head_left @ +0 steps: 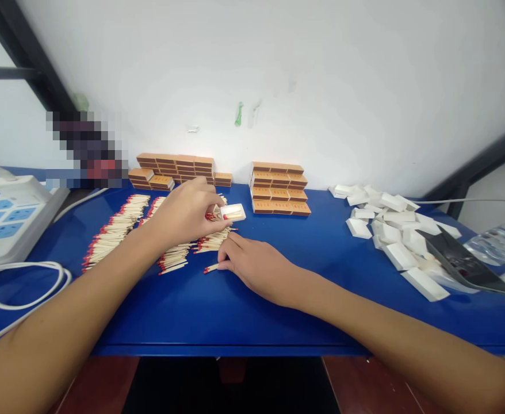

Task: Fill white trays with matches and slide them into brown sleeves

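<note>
Red-tipped matches [118,229] lie in rows and loose heaps on the blue table [304,310]. My left hand [186,211] is closed over the match heap and holds a small white inner matchbox tray [233,213] with a few matches in it. My right hand [256,265] rests on the table just in front, fingers curled at a loose match [210,268] by the heap's near edge. Whether the fingers pinch that match is hard to see.
Stacks of orange-brown matchboxes [175,168] and a second stack of them [279,188] stand against the white wall. A pile of white empty trays [390,230] lies at right, beside a dark phone [462,261]. A white power strip [6,218] with cables sits at left.
</note>
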Motion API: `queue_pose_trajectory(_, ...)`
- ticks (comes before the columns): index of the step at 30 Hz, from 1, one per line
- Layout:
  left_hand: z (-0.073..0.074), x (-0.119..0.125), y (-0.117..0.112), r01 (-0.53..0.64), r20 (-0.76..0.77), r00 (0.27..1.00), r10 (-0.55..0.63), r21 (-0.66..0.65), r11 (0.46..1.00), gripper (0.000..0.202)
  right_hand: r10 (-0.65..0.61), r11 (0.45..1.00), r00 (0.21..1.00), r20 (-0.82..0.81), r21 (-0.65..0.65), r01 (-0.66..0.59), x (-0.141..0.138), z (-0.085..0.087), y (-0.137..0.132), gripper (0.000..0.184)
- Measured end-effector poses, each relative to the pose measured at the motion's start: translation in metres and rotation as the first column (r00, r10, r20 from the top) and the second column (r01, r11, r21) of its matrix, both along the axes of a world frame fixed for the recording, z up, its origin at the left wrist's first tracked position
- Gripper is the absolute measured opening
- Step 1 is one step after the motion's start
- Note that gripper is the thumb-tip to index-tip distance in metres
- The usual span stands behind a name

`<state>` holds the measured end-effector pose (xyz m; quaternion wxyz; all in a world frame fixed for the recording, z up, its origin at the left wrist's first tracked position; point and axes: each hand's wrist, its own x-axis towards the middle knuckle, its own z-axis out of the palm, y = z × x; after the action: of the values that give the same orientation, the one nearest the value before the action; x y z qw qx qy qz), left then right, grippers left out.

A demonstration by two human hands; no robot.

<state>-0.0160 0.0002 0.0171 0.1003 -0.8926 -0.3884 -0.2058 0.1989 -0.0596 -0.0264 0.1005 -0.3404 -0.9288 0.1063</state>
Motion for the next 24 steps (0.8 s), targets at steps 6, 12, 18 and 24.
queue_pose_trajectory(6,0.000,0.000,-0.001,0.013,0.010,1.000,-0.013,0.011,1.000,0.025,-0.042,0.998,0.998,-0.054,0.046,0.044,0.017,0.007,0.011,0.014)
queue_pose_trajectory(12,0.000,0.004,-0.005,0.069,0.003,0.998,-0.069,0.023,0.997,0.027,-0.193,0.943,0.972,-0.132,0.249,0.220,0.044,0.022,0.037,0.015)
queue_pose_trajectory(18,-0.001,0.017,-0.016,0.103,0.003,0.995,-0.103,-0.054,0.993,0.026,-0.238,0.913,0.970,-0.055,0.328,0.243,0.043,0.019,0.043,0.013)
queue_pose_trajectory(24,-0.003,0.021,-0.018,0.104,0.014,0.995,-0.103,-0.073,0.992,0.027,-0.182,0.937,0.981,-0.067,0.292,0.194,0.046,0.022,0.041,0.012)
